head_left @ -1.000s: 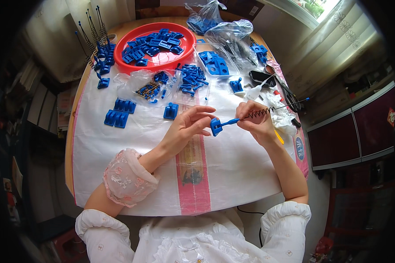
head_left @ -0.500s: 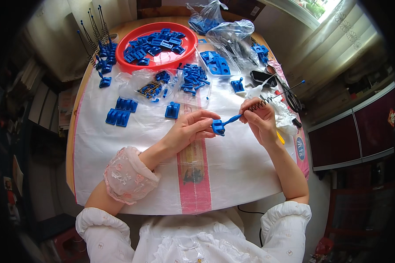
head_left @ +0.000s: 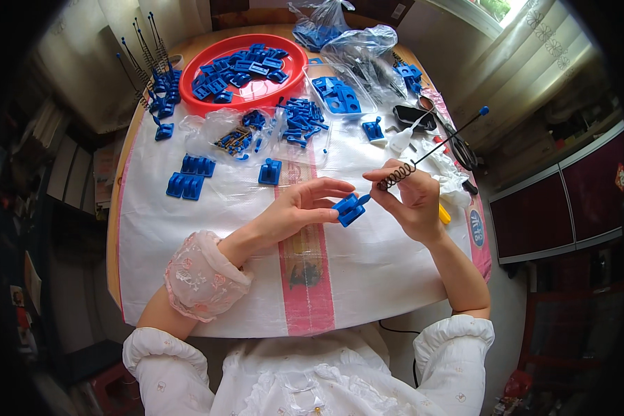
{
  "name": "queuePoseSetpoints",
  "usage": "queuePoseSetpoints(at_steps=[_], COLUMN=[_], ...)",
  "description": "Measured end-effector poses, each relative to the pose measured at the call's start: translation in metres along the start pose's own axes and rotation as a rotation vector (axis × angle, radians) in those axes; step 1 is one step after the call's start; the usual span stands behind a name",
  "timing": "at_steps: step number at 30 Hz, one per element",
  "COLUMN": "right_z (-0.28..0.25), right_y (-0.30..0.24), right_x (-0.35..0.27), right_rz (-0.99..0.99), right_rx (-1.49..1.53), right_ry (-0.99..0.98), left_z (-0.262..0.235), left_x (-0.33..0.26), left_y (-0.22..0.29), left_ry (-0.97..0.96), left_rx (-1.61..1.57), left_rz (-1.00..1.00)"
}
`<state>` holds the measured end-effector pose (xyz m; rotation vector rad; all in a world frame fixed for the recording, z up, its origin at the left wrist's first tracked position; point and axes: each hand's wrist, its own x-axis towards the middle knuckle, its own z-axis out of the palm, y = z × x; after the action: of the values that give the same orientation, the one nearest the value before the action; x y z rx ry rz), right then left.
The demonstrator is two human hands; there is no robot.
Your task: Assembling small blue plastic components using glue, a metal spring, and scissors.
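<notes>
My left hand [head_left: 299, 208] holds a small blue plastic clip [head_left: 349, 208] by its fingertips, just above the white woven sheet [head_left: 208, 229] on the table. My right hand [head_left: 409, 197] pinches a black coiled spring [head_left: 398, 175] whose long thin wire ends in a blue ball tip [head_left: 484, 110] pointing up to the right. The spring's lower end meets the blue clip between the two hands.
A red round tray [head_left: 298, 69] at the back holds several blue plastic parts. Loose blue clips [head_left: 191, 175], clear bags of small parts [head_left: 239, 135], a clear box [head_left: 340, 93], finished spring pieces [head_left: 156, 66] at the back left and a white squeeze bottle [head_left: 403, 137] lie around.
Both hands have moved slightly lower and the clip has turned. The spring wire now stands out longer toward the upper right.
</notes>
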<state>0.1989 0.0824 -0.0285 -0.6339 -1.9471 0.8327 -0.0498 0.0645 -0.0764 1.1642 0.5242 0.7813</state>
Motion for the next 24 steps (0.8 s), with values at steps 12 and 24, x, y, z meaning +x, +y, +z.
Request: queuePoseSetpoints(at_steps=[12,24], right_z=[0.002,0.0], right_y=[-0.02,-0.014], right_x=[0.004,0.002], right_rz=[-0.089,-0.099], right_rx=[-0.159,-0.144], right_ry=[-0.1,-0.057], left_z=[-0.002,0.0], left_x=[0.004,0.003], left_y=[-0.01,-0.005], left_ry=[0.058,0.097], left_rx=[0.143,0.098], left_rz=[0.146,0.113])
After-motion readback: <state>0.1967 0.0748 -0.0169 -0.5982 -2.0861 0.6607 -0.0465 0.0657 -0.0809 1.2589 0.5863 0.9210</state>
